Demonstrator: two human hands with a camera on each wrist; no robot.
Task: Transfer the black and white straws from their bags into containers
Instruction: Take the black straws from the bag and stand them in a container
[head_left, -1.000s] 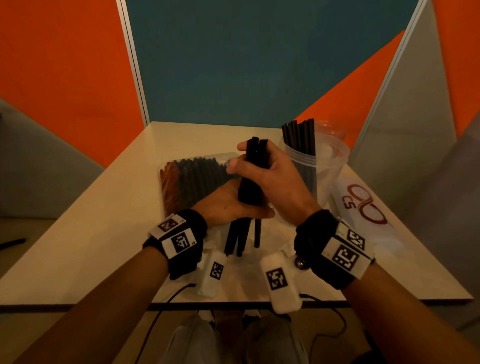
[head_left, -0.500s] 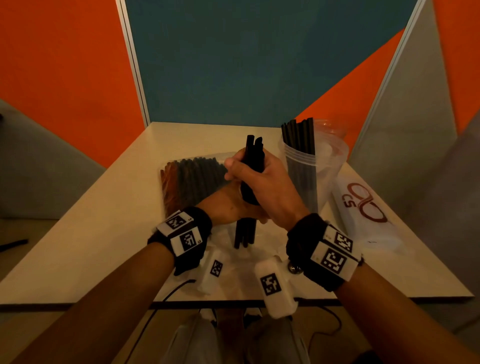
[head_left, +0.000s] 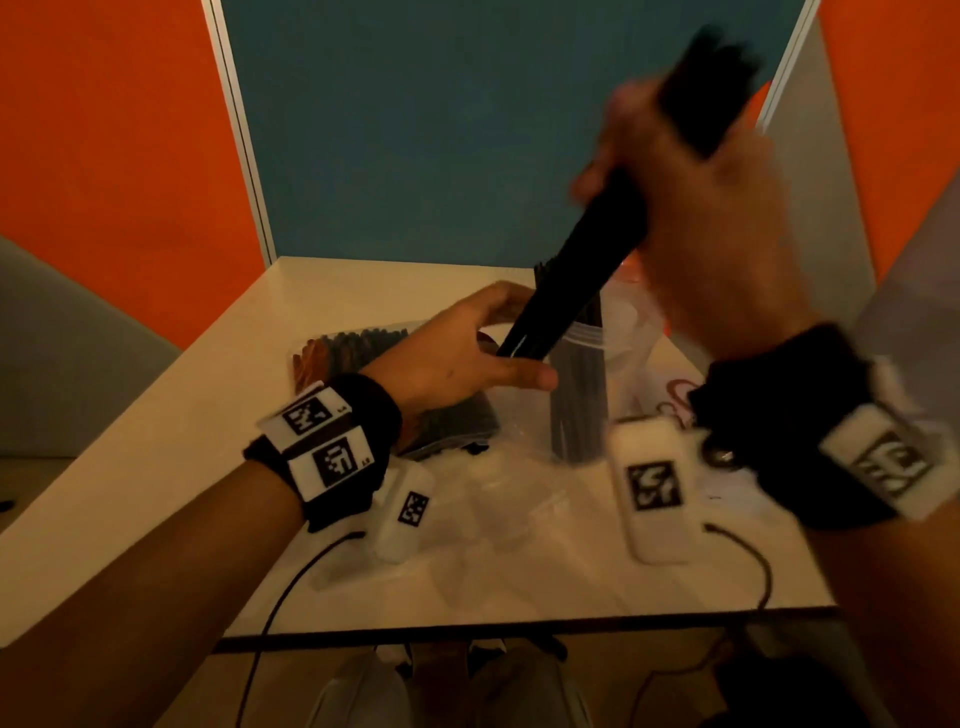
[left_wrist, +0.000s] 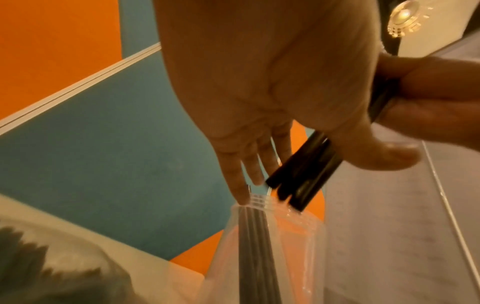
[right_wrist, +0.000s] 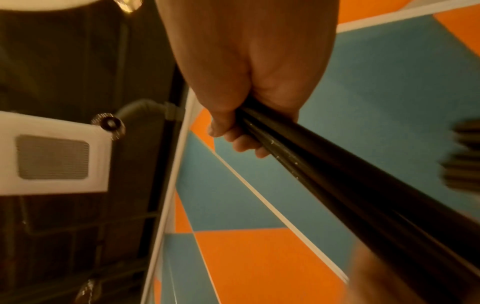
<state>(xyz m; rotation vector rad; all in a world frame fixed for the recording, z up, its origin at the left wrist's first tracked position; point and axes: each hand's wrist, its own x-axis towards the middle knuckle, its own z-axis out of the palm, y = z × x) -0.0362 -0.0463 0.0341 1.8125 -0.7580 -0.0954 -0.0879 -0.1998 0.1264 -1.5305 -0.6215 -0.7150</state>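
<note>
Above the container, right hand fisted round tilted black straws.

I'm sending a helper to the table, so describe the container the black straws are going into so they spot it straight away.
Start at the pale table in the orange and teal corner. On its far right side, under the right hand gripping a bundle of black straws, stands a clear container. Unlike the flat bag of straws lying left of it, it is upright, with black straws already standing inside.
</note>
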